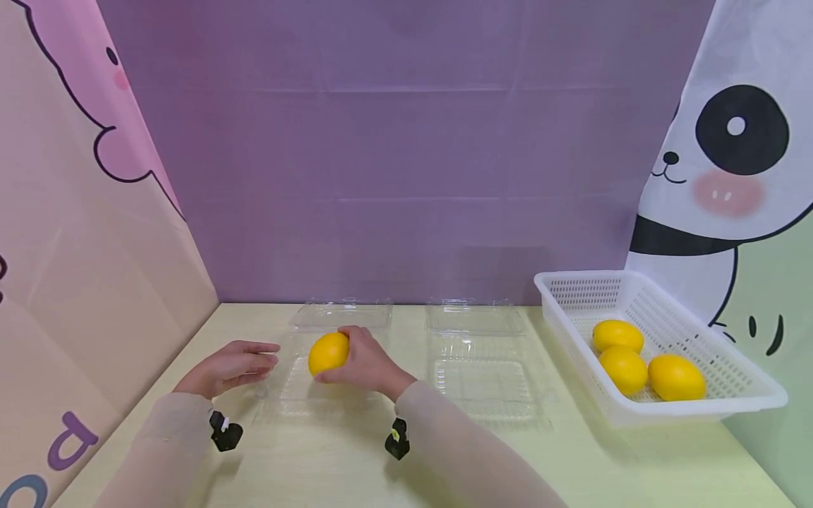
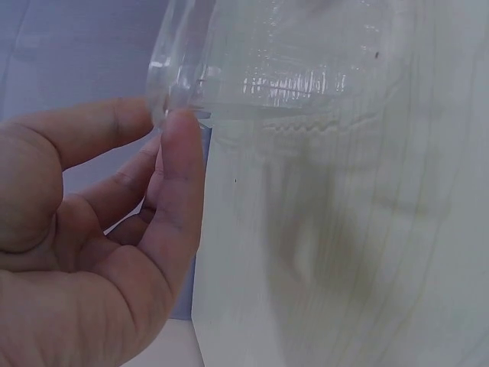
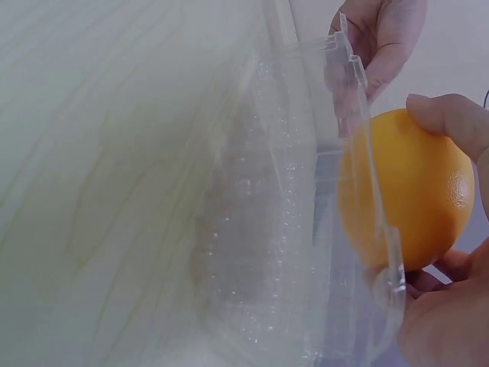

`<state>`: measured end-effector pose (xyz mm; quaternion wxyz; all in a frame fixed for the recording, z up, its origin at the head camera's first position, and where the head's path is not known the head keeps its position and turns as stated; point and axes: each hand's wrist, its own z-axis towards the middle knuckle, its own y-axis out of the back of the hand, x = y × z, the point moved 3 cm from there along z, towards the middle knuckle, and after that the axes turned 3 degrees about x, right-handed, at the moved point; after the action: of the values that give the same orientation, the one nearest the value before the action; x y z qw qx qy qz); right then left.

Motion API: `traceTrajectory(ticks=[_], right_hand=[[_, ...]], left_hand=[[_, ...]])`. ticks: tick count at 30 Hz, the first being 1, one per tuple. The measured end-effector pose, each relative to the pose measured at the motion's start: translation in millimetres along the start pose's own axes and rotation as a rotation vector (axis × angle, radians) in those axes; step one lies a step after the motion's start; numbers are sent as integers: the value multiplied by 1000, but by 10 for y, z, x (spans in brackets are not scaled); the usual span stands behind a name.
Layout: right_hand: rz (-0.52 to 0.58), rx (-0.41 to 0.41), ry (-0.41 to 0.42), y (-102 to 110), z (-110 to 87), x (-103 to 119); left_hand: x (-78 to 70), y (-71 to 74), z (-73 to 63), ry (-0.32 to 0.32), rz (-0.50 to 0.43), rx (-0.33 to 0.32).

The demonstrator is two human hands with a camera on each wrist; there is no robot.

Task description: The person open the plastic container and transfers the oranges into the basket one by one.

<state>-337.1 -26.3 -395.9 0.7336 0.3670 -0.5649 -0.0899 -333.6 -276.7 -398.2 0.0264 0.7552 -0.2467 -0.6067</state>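
My right hand point(image 1: 375, 363) grips a yellow lemon point(image 1: 329, 356) between thumb and fingers, over the left clear plastic clamshell box point(image 1: 298, 395). In the right wrist view, part of the lemon point(image 3: 405, 191) shows through the box's transparent wall point(image 3: 382, 252). My left hand point(image 1: 231, 368) is beside the left edge of that box, fingers loosely bent. From the left wrist, its fingertips point(image 2: 182, 134) appear at the box's rim point(image 2: 164, 76); whether they touch it I cannot tell. The box's lid point(image 1: 343, 315) lies opened back toward the wall.
A second clear clamshell box point(image 1: 483, 381) lies opened to the right, its lid point(image 1: 473, 319) behind it. Farther right, a white perforated basket point(image 1: 571, 353) holds three lemons point(image 1: 676, 377). A purple backdrop point(image 1: 406, 176) rises along the table's point(image 1: 305, 466) far edge, with printed side panels.
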Motion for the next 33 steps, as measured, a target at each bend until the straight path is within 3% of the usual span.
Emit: traceTrajectory(ticks=[22,33], right_hand=[[-19,5,89,230,-122,-5],[-66,2,118,386,-181,-11]], left_hand=[[4,-3,2,-2,17,-2],[22,-4,-15,-41,0,19]])
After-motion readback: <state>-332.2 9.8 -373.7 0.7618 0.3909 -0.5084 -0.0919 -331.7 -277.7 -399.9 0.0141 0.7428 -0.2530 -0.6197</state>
